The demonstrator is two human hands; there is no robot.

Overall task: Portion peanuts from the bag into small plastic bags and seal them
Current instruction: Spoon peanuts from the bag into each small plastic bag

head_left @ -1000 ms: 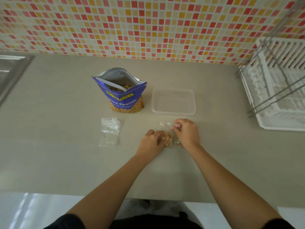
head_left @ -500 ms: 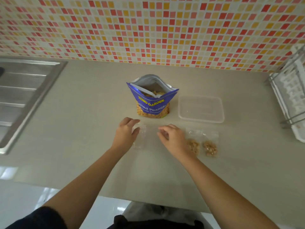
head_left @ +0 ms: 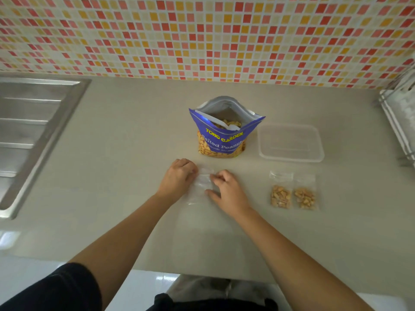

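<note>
Baggie [head_left: 200, 187] flat, long axis twd peanut bag [head_left: 221, 141], zip end far

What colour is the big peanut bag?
The peanut bag is blue with yellow lettering, clearest in the head view.

Two filled bags [head_left: 280, 195] [head_left: 305, 196], one empty bag [head_left: 200, 186], one peanut pouch [head_left: 222, 142], one container [head_left: 290, 143]

- A clear plastic container [head_left: 291, 142] sits on the bench [head_left: 112, 176], toward the back edge, right of middle.
- A steel sink drainboard [head_left: 33, 135] is set into the bench's left end.
- A white dish rack [head_left: 399, 122] stands at the right edge.
- A red, orange and cream tiled wall [head_left: 202, 37] runs behind.
</note>
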